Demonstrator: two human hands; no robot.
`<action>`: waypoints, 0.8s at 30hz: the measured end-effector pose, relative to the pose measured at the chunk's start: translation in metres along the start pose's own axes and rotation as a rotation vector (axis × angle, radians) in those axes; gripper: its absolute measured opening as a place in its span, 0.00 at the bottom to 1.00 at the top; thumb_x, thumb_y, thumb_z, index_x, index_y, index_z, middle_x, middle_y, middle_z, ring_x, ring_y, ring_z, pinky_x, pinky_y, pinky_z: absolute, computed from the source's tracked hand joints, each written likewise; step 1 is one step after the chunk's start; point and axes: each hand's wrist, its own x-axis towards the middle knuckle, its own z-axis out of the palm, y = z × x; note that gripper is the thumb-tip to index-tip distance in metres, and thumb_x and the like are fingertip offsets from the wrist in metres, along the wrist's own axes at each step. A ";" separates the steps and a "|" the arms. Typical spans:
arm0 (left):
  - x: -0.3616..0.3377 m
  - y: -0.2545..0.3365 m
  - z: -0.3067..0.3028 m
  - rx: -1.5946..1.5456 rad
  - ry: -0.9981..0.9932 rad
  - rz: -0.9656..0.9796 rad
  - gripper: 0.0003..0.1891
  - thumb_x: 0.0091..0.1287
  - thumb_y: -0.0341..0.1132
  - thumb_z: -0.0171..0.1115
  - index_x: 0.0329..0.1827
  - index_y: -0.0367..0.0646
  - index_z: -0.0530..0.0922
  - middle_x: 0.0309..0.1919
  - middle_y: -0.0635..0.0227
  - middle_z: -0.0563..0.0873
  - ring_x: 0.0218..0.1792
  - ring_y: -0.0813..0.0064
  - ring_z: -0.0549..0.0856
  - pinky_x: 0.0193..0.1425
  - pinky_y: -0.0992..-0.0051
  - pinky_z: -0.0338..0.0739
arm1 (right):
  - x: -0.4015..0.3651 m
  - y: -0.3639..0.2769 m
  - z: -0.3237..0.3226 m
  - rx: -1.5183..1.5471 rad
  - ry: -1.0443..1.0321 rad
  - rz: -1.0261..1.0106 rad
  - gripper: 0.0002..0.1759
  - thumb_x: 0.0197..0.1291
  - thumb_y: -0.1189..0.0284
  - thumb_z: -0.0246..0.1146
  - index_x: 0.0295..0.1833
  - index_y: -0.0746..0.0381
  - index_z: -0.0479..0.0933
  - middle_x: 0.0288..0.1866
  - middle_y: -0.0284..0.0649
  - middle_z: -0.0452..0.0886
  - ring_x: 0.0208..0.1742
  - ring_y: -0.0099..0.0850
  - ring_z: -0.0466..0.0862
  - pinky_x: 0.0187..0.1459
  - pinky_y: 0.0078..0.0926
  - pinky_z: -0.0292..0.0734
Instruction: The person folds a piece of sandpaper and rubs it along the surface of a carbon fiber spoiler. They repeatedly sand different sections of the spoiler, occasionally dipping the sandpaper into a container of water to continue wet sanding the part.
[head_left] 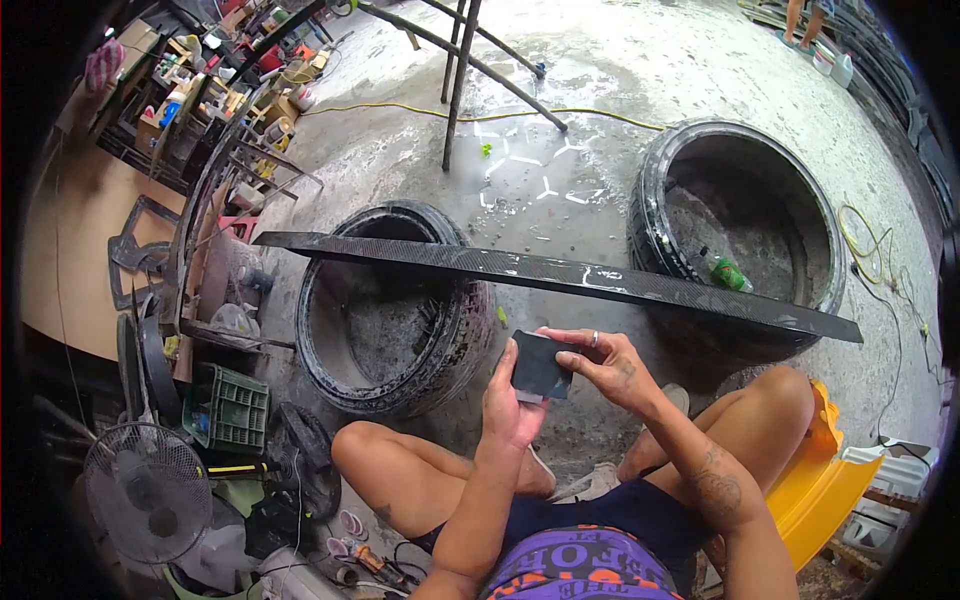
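Both my hands hold a small dark rectangular sheet (540,364), like a folded piece of sandpaper, in front of my knees. My left hand (510,400) grips its lower left side from below. My right hand (606,366), with a ring on one finger, pinches its top and right edge. Just beyond the hands a long glossy carbon-fibre strip (560,273) lies across two black tyres, the left tyre (390,310) and the right tyre (740,230), which lie flat on the wet concrete floor.
I sit on a yellow seat (825,480). A green bottle (728,273) lies inside the right tyre. A green crate (232,408), a fan (148,492) and tools clutter the left. Metal stand legs (460,80) and a yellow cable (420,108) cross the floor beyond. A person's feet (800,25) stand far back.
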 end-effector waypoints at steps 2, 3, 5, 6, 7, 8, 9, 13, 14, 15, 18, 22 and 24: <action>0.000 0.002 0.001 0.015 -0.047 -0.044 0.23 0.81 0.47 0.49 0.67 0.39 0.75 0.59 0.63 0.83 0.58 0.71 0.83 0.63 0.67 0.78 | 0.001 0.002 -0.001 -0.006 0.014 -0.020 0.21 0.70 0.70 0.66 0.66 0.65 0.79 0.58 0.36 0.86 0.56 0.20 0.81 0.61 0.24 0.76; 0.001 0.004 0.002 0.014 -0.047 -0.043 0.23 0.81 0.47 0.49 0.67 0.39 0.75 0.59 0.63 0.83 0.58 0.71 0.83 0.63 0.67 0.78 | 0.001 0.003 -0.002 0.001 0.014 -0.028 0.21 0.69 0.71 0.66 0.65 0.64 0.79 0.58 0.36 0.86 0.56 0.21 0.81 0.61 0.24 0.77; -0.001 0.008 0.005 0.070 -0.056 -0.071 0.24 0.81 0.48 0.49 0.68 0.38 0.75 0.60 0.62 0.83 0.58 0.71 0.84 0.62 0.68 0.78 | 0.000 0.001 -0.004 0.010 0.016 -0.034 0.21 0.69 0.71 0.67 0.65 0.64 0.80 0.58 0.36 0.86 0.56 0.21 0.81 0.61 0.25 0.77; -0.002 0.010 0.006 0.070 -0.057 -0.072 0.24 0.81 0.48 0.49 0.68 0.38 0.75 0.60 0.62 0.83 0.58 0.71 0.84 0.62 0.68 0.78 | -0.001 -0.003 -0.005 0.011 0.001 0.001 0.21 0.69 0.73 0.66 0.65 0.66 0.79 0.62 0.38 0.84 0.59 0.23 0.80 0.64 0.26 0.75; -0.002 0.011 0.007 0.104 -0.054 -0.069 0.25 0.81 0.48 0.50 0.68 0.38 0.75 0.61 0.62 0.83 0.58 0.71 0.83 0.62 0.68 0.78 | -0.001 -0.005 -0.005 0.011 -0.016 0.035 0.21 0.69 0.75 0.65 0.66 0.68 0.78 0.65 0.40 0.82 0.63 0.25 0.80 0.67 0.28 0.74; -0.003 0.012 0.007 0.138 -0.050 -0.066 0.25 0.81 0.48 0.50 0.69 0.37 0.74 0.61 0.62 0.83 0.59 0.71 0.83 0.62 0.68 0.79 | 0.000 -0.005 -0.005 0.011 -0.017 0.034 0.21 0.69 0.75 0.65 0.66 0.68 0.78 0.65 0.40 0.82 0.63 0.25 0.80 0.67 0.28 0.74; -0.004 0.012 0.008 0.139 -0.051 -0.066 0.25 0.81 0.48 0.50 0.69 0.37 0.74 0.61 0.62 0.83 0.59 0.71 0.83 0.62 0.68 0.79 | 0.001 -0.003 -0.005 0.025 -0.009 0.014 0.20 0.69 0.75 0.65 0.64 0.68 0.79 0.65 0.41 0.82 0.63 0.25 0.80 0.67 0.28 0.74; -0.009 0.012 0.018 0.202 -0.028 0.030 0.26 0.81 0.48 0.51 0.68 0.34 0.74 0.61 0.61 0.83 0.58 0.72 0.84 0.61 0.69 0.79 | -0.002 -0.002 0.006 0.071 0.097 -0.028 0.16 0.69 0.75 0.66 0.60 0.67 0.80 0.59 0.41 0.85 0.59 0.26 0.82 0.64 0.27 0.76; -0.009 0.012 0.020 0.266 -0.028 0.094 0.26 0.81 0.47 0.52 0.68 0.33 0.74 0.60 0.61 0.83 0.57 0.73 0.84 0.60 0.69 0.79 | -0.003 -0.002 0.006 0.068 0.099 -0.028 0.16 0.69 0.75 0.66 0.60 0.67 0.80 0.59 0.41 0.85 0.59 0.26 0.82 0.64 0.27 0.76; -0.009 0.010 0.021 0.265 -0.030 0.093 0.26 0.81 0.47 0.52 0.68 0.33 0.74 0.60 0.61 0.83 0.57 0.73 0.84 0.60 0.69 0.79 | -0.003 -0.001 0.005 -0.163 0.241 0.014 0.16 0.68 0.74 0.66 0.59 0.66 0.79 0.55 0.40 0.85 0.56 0.26 0.82 0.62 0.28 0.77; -0.009 0.000 0.017 0.436 -0.029 0.262 0.25 0.80 0.47 0.53 0.68 0.34 0.74 0.60 0.60 0.84 0.56 0.74 0.84 0.58 0.70 0.81 | -0.003 0.008 0.001 -0.215 0.262 0.110 0.17 0.66 0.71 0.69 0.57 0.66 0.78 0.48 0.38 0.83 0.51 0.26 0.83 0.58 0.27 0.79; -0.010 -0.006 0.018 0.559 0.005 0.481 0.25 0.79 0.46 0.56 0.71 0.40 0.71 0.61 0.58 0.82 0.57 0.72 0.82 0.62 0.73 0.77 | -0.006 0.006 0.016 0.109 0.042 0.008 0.26 0.62 0.69 0.73 0.61 0.66 0.71 0.51 0.40 0.81 0.49 0.28 0.84 0.53 0.28 0.81; -0.007 -0.004 0.011 0.522 -0.108 0.471 0.26 0.77 0.43 0.60 0.73 0.40 0.69 0.62 0.60 0.80 0.59 0.73 0.81 0.62 0.74 0.76 | -0.005 0.017 0.017 0.074 -0.004 -0.089 0.30 0.60 0.70 0.75 0.63 0.67 0.68 0.54 0.41 0.79 0.50 0.29 0.84 0.53 0.29 0.82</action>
